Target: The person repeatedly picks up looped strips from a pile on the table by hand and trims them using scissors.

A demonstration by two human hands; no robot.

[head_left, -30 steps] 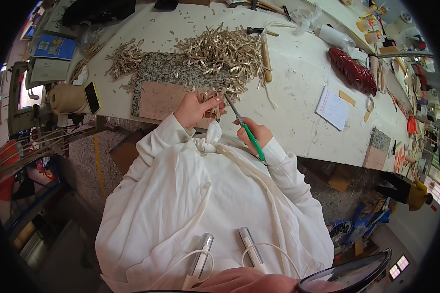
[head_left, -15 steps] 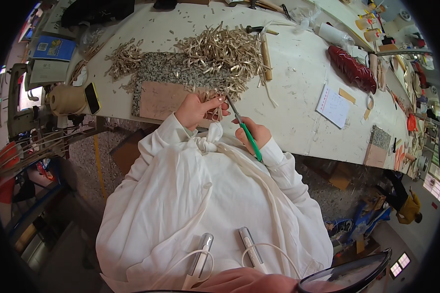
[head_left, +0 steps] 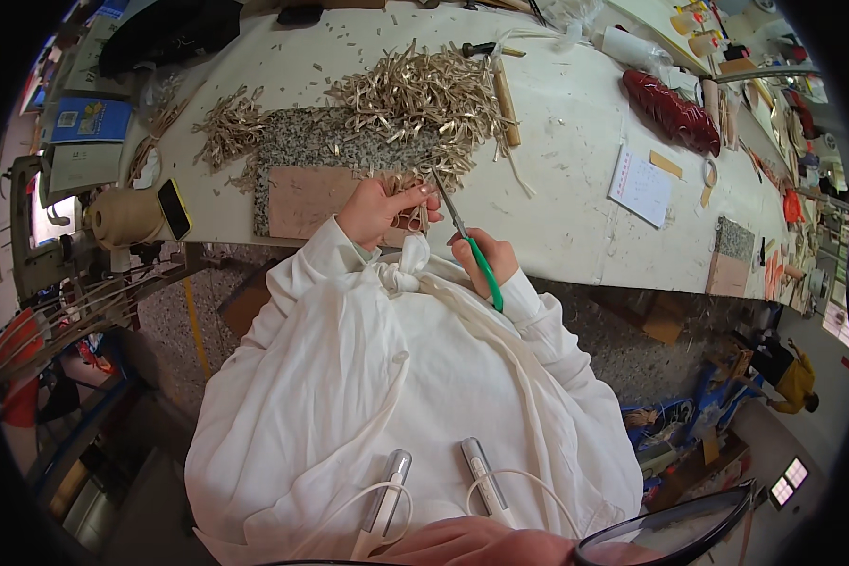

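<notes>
My left hand (head_left: pixel 375 209) is closed, pinching a thin strip loop (head_left: pixel 415 219) of shiny beige-gold material between thumb and fingers. My right hand (head_left: pixel 488 257) grips a pair of scissors (head_left: pixel 482 260) by the green handles. Their metal blades point up and away, the tips just right of my left fingertips. Beyond both hands lies a large heap of similar strip loops (head_left: pixel 415 94), partly on a speckled grey slab (head_left: pixel 297 141). A smaller heap of strips (head_left: pixel 231 127) sits to its left. A pinkish-brown board (head_left: pixel 311 200) is beside my left hand, at the table's near edge.
A hammer (head_left: pixel 489 49) and a wooden stick (head_left: pixel 507 106) lie right of the big heap. Farther right are a written sheet (head_left: pixel 640 187), a tape roll (head_left: pixel 709 172) and a dark red wrapped bundle (head_left: pixel 672 113). At left stand a phone (head_left: pixel 174 209) and a thread cone (head_left: pixel 123 217).
The view has shifted slightly, so the table and its things sit a little differently. Both hands keep nearly the same place, still holding the strip loop and the scissors.
</notes>
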